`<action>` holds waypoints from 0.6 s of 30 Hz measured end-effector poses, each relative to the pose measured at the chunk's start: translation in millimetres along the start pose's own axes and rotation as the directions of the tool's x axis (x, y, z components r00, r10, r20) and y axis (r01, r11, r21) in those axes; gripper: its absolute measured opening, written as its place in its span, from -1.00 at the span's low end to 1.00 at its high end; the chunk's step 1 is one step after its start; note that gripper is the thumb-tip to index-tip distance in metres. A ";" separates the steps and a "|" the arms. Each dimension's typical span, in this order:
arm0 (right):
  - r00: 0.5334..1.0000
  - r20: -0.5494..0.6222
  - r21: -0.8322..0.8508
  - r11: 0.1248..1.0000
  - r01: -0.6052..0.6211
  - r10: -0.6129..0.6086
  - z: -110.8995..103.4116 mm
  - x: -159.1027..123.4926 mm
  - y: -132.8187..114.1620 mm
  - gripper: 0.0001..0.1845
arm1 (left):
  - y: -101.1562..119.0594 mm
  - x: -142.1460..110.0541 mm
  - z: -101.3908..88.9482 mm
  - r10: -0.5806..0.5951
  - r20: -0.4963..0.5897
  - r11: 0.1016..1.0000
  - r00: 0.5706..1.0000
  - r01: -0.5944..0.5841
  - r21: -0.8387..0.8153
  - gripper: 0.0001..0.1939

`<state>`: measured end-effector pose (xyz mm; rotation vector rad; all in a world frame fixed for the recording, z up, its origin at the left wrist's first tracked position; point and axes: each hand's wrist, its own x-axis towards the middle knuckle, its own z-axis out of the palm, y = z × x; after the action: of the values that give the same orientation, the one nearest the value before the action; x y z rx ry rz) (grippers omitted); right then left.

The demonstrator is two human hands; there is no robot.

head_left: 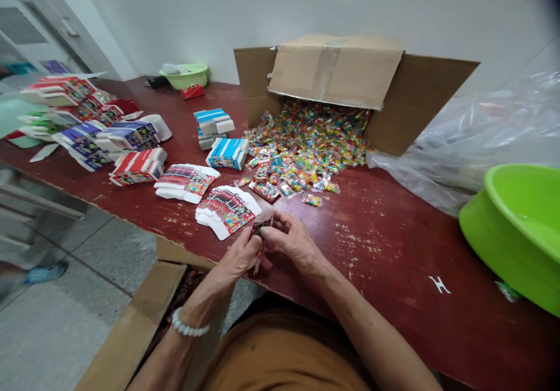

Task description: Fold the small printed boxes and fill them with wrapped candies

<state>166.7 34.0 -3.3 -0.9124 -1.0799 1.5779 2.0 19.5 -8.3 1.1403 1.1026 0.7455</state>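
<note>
At the table's front edge, my left hand (243,250) and my right hand (292,240) are closed together on a small printed candy box (262,225). My fingers cover most of it, so its flaps are hard to make out. Just beyond lies a fanned stack of flat red-and-white candy boxes (227,211), with a second fanned stack (187,182) to its left. Two closed little boxes, one of them a red box (265,191), rest beside loose clear candy packets (312,200). A large heap of such packets (324,134) spills from a cardboard carton (335,76) lying on its side.
Bundles of blue boxes (227,153), red boxes (137,166) and purple boxes (126,136) stand on the left. A bright green basin (494,216) and plastic sheeting (485,128) are on the right. Below the table edge sits an open carton (144,315). A pale green bowl (188,76) stands behind.
</note>
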 end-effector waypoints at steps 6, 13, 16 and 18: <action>0.990 -0.079 -0.016 0.993 -0.117 0.115 -36.5 -8.2 -4.8 -0.44 | -3.7 -6.3 -3.8 -0.119 0.169 0.899 0.978 0.179 -0.401 -0.36; 0.979 -0.206 -0.501 0.858 -0.114 0.009 -63.0 -7.8 -25.1 -0.47 | -9.3 -9.1 -8.3 -0.100 0.255 0.817 0.962 0.225 -0.530 -0.55; 0.956 -0.275 -0.849 0.492 -0.191 -0.103 -65.0 -6.3 -21.6 -0.49 | -8.1 -8.7 -6.4 -0.068 0.226 0.844 0.972 0.176 -0.506 -0.56; 0.932 -0.292 -0.907 0.370 -0.199 -0.214 -58.9 -6.9 -16.5 -0.40 | -6.8 -9.6 -1.5 -0.050 0.230 0.877 0.972 0.153 -0.456 -0.53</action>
<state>227.7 41.8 -6.3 -1.8742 -1.7118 0.5482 -2.9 9.4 -12.0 0.7171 0.7376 0.7389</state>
